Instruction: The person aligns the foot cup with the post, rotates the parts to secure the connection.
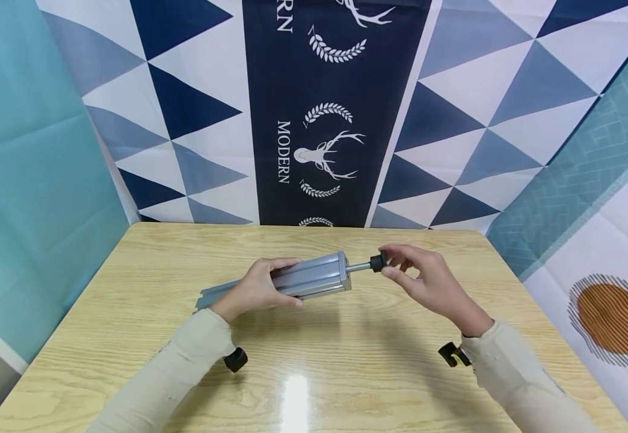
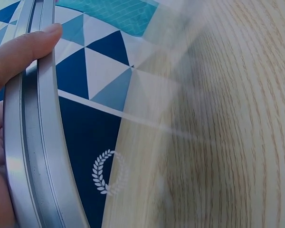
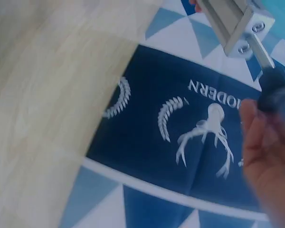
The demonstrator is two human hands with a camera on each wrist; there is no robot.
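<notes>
A silver aluminium extrusion profile point(image 1: 314, 273) is held at a slant above the table by my left hand point(image 1: 254, 290), thumb on one side and fingers on the other. In the left wrist view, the thumb lies across a long groove of the profile point(image 2: 47, 142). From the profile's right end face projects a thin metal rod with a black knob-like foot point(image 1: 377, 262) on it. My right hand point(image 1: 427, 285) pinches this foot between thumb and fingers. The right wrist view shows the end face point(image 3: 254, 33) with round holes; the black foot point(image 3: 271, 90) is blurred there.
Below the hands is a wood-grain table point(image 1: 314, 349), with a bright light reflection near its front. A patterned cloth point(image 1: 206, 120) hangs along the back edge, and further cloths hang at the left and right. Black camera mounts sit at both wrists.
</notes>
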